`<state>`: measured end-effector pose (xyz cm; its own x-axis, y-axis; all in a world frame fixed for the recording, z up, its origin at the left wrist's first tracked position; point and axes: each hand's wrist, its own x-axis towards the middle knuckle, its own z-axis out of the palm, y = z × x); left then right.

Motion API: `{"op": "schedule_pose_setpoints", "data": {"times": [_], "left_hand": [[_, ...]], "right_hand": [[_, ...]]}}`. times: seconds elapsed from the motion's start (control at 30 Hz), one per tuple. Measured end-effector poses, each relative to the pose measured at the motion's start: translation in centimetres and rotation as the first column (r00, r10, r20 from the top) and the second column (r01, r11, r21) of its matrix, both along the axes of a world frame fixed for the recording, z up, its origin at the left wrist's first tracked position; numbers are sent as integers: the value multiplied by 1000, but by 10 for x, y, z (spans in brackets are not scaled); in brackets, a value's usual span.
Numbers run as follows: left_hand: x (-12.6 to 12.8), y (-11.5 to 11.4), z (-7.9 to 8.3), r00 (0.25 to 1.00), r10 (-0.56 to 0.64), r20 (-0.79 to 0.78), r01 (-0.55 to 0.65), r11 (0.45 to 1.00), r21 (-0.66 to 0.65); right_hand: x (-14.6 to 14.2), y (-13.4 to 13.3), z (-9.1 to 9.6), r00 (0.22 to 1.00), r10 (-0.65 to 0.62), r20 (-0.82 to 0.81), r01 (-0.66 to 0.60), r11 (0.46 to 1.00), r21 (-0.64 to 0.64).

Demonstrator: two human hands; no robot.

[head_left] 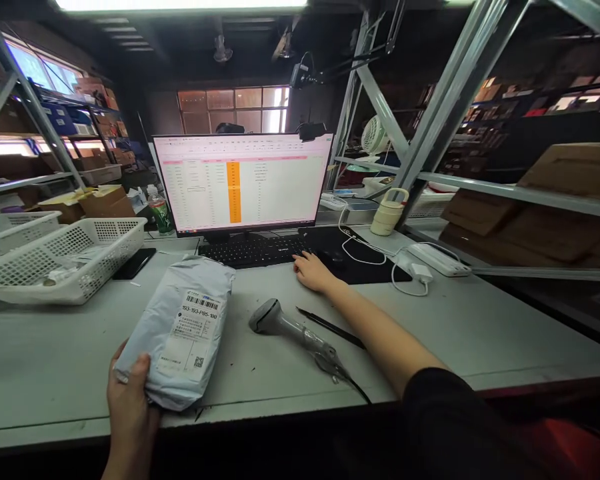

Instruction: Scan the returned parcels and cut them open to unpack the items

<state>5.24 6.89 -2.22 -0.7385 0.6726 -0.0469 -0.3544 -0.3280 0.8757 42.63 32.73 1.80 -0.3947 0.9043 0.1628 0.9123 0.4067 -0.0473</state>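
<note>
A pale grey plastic mailer parcel (165,297) with a white shipping label (193,330) is gripped at its near left corner by my left hand (133,393). The thumb lies on top and the fingers go under it, partly hidden. My right hand (313,271) rests at the right end of the black keyboard (260,251), fingers stretched over the keys, with nothing held. Behind the keyboard a monitor (280,193) displays a spreadsheet with an orange column. Between my arms a grey barcode scanner (293,331) lies on the table, its cable running to the near edge.
A black mouse (331,257) sits on a dark mat (375,267). A dark, thin pen-like tool (330,327) lies beside my right forearm. White baskets (95,267) and a black phone (134,264) are left; a cream cup (389,215), white charger (440,259) and metal rack (440,100) are right.
</note>
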Motion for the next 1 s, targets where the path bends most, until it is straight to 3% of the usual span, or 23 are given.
{"op": "schedule_pose_setpoints", "data": {"times": [0.27,0.5,0.63,0.8,0.93,1.0], "left_hand": [[-2,1,0,999,-53,1,53,999,-12],[-2,3,-1,996,-87,-12,87,996,4],[-2,3,0,994,-104,-28,104,994,11],[-3,5,0,992,-120,-46,120,993,2],[-1,6,1,994,-99,-49,100,995,12],[2,3,3,995,-79,-64,80,997,19]], "right_hand": [[1,23,-9,999,-32,-6,32,998,63],[-15,38,2,1000,-5,-27,7,996,88],[-29,37,21,997,-12,-78,20,995,95],[-9,-11,39,989,32,-145,-23,998,61],[22,-84,18,986,102,-129,-120,983,-141],[30,-117,3,993,72,-99,-90,978,-189]]}}
